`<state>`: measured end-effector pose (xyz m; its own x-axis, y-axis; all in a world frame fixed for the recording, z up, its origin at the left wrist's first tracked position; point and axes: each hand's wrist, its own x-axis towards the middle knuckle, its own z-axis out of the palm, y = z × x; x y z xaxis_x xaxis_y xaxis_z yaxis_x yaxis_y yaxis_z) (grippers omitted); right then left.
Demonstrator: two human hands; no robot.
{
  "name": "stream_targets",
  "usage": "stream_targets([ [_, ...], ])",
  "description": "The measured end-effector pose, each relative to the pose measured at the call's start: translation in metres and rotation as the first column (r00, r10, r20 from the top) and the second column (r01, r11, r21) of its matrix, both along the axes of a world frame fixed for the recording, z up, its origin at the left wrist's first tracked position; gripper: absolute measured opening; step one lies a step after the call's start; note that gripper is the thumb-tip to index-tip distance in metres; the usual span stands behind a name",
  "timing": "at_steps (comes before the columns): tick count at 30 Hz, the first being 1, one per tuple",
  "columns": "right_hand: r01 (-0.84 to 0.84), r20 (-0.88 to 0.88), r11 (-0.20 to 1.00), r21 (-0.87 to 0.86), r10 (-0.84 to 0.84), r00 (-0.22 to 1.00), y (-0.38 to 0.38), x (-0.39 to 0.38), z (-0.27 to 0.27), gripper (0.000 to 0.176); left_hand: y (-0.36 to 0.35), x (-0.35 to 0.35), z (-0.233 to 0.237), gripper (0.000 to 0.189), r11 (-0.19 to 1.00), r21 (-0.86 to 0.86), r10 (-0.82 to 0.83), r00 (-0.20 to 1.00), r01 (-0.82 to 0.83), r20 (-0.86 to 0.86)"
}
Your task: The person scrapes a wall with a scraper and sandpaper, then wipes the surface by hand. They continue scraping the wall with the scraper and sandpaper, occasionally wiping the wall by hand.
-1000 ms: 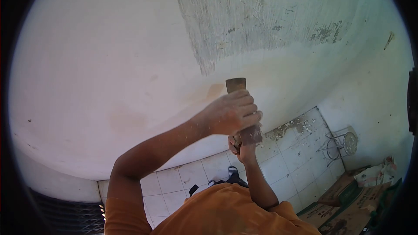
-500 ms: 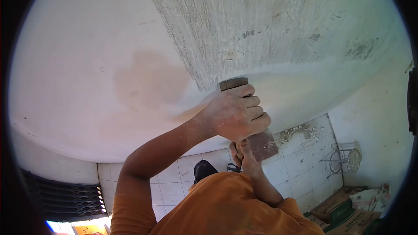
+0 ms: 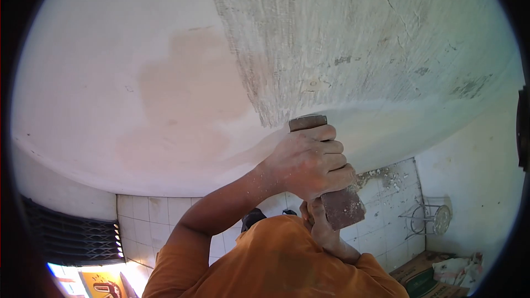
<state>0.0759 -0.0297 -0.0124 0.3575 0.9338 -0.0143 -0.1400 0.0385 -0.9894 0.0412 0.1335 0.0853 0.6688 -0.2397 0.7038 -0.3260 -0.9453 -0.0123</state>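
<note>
A brown, dusty scraper block [image 3: 343, 205] stands against the white wall [image 3: 110, 77], its top edge at the lower rim of a scraped grey patch [image 3: 342, 33]. My left hand [image 3: 312, 160] is wrapped around the upper part of the block, fingers closed over it. Just below, my right hand [image 3: 317, 222] grips the block's lower end, mostly hidden behind the left hand and the block. Both forearms are speckled with white dust. My orange shirt [image 3: 276, 265] fills the bottom of the view.
A pinkish stain [image 3: 182, 94] marks the wall left of the patch. White floor tiles [image 3: 381, 232] carry scraped debris along the wall base. A wire stool [image 3: 428, 218] stands at right, cardboard boxes [image 3: 430, 278] behind it. A dark grate [image 3: 72, 232] lies at lower left.
The view has tilted up the wall, so the scraped patch and the stain fill more of it. Both hands and the block sit slightly lower and further right in frame, still gripping.
</note>
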Motion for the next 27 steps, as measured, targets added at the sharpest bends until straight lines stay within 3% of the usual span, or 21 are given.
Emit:
stream_targets([
  [3,0.064,-0.125,0.998,-0.026,-0.067,0.990,-0.008,-0.001,0.011,0.040,-0.001,-0.001,0.007,0.013,0.998,-0.050,-0.041,0.998,0.043,0.039],
  [6,-0.109,-0.253,0.990,-0.091,0.083,0.964,0.005,0.007,-0.003,0.039,-0.002,0.002,-0.010,0.013,0.998,-0.030,0.052,0.998,-0.051,0.029],
  [13,-0.126,-0.259,0.992,0.026,0.129,0.957,0.011,0.015,-0.010,0.045,-0.001,0.005,0.006,0.014,0.997,-0.006,0.073,0.996,-0.073,0.047],
  [15,-0.050,-0.210,0.992,-0.116,0.024,0.977,0.007,0.005,-0.014,0.045,-0.004,0.000,-0.006,0.014,0.993,-0.053,0.108,0.994,-0.107,0.028],
  [18,-0.099,-0.127,0.995,0.004,0.098,0.987,0.010,0.013,-0.020,0.043,0.000,0.008,-0.010,0.014,0.998,-0.043,0.040,0.993,-0.035,0.115],
  [21,-0.094,-0.216,0.996,-0.001,0.092,0.972,0.006,0.013,-0.021,0.042,-0.002,0.006,-0.001,0.014,0.997,-0.027,0.068,0.994,-0.066,0.083],
  [23,-0.070,0.036,0.996,-0.052,0.072,0.997,0.005,0.013,-0.030,0.042,-0.005,0.005,-0.012,0.013,0.993,-0.094,0.080,0.994,-0.073,0.077],
  [25,-0.049,-0.006,0.991,-0.123,0.048,0.999,0.005,0.013,-0.029,0.042,-0.002,0.003,-0.018,0.013,0.995,-0.085,0.048,0.999,-0.046,0.024],
  [27,-0.073,-0.326,0.973,-0.221,-0.004,0.945,0.007,0.011,0.008,0.043,0.000,0.006,-0.008,0.013,0.998,-0.060,0.037,0.998,-0.034,0.051],
])
